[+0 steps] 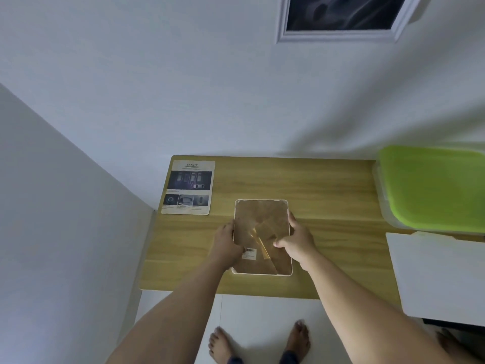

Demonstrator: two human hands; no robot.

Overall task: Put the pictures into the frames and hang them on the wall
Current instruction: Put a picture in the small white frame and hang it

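Observation:
A white-edged picture frame (262, 214) lies face down on the wooden table (328, 195), showing its brown backing board with a barcode sticker and a fold-out stand. My left hand (225, 241) grips the frame's left edge. My right hand (295, 239) holds the right edge, with fingers pressing on the backing near the stand. A printed picture headed "SAFETY" (188, 187) lies flat at the table's far left corner. Another white frame with a dark picture (343, 15) hangs on the wall above.
A clear storage box with a green lid (433, 187) stands at the table's right end. A white board or box (441, 274) juts in at the right, in front of it. Walls close the left and back. My bare feet stand on the white floor below.

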